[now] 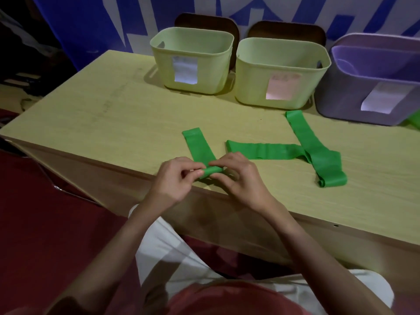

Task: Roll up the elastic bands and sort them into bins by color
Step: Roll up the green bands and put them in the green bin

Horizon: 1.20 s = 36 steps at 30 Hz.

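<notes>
Both hands (204, 176) pinching green band's (200, 146) rolled end, bin labels (185, 70) illegible

Matt wood-grain table (118, 105) (pale); smooth plastic bins (193, 71).

You're looking at a dim, underexposed picture with a soft, slightly smeared look. The bench (118, 114) top catches the most light; the floor and left edge fall into near black. Paper labels on the bins glare pale. Wide-angle bending curves the bench edges, and soft shadows sit under your hands.
</notes>
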Each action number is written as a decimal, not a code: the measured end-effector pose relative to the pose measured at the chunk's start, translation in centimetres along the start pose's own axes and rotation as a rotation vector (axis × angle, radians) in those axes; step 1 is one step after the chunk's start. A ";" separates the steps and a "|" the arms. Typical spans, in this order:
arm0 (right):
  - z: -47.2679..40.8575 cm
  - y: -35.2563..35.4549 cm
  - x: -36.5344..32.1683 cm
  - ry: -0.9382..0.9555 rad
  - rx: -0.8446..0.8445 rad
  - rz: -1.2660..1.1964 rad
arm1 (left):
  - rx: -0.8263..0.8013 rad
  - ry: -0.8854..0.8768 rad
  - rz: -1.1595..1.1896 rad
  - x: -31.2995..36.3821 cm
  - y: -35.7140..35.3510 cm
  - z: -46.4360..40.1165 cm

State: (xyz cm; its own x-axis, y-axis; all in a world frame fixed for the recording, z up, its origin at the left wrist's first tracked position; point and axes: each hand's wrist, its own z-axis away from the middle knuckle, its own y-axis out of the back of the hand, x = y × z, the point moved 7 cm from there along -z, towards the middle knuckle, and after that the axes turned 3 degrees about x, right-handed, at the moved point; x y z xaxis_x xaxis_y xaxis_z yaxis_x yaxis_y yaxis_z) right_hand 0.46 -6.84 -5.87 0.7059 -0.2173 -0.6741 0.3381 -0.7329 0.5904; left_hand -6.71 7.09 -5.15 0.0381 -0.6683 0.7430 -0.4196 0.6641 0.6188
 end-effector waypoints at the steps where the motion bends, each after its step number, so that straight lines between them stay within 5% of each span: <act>1: 0.3 0.6 -0.4 -0.006 0.024 -0.042 | -0.042 0.019 0.048 0.5 0.3 0.0; 13: 2.3 7.7 -4.5 -0.022 0.287 -0.388 | -0.291 0.121 0.609 8.1 0.6 -1.1; 22: 3.1 12.1 -3.0 -0.041 0.459 -0.314 | -0.082 -0.240 0.377 12.6 -1.7 -2.1; 36: 4.5 15.1 -1.8 -0.076 0.508 -0.273 | -0.191 -0.008 0.714 13.8 -6.8 -2.5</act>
State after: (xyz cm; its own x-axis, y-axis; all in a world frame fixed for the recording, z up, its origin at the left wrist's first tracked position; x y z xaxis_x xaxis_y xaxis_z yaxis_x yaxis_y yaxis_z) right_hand 1.54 -20.40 2.26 0.5821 -0.0094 -0.8131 0.1474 -0.9821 0.1169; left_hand -1.10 -5.79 1.51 -0.1921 -0.0539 0.9799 -0.1743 0.9845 0.0200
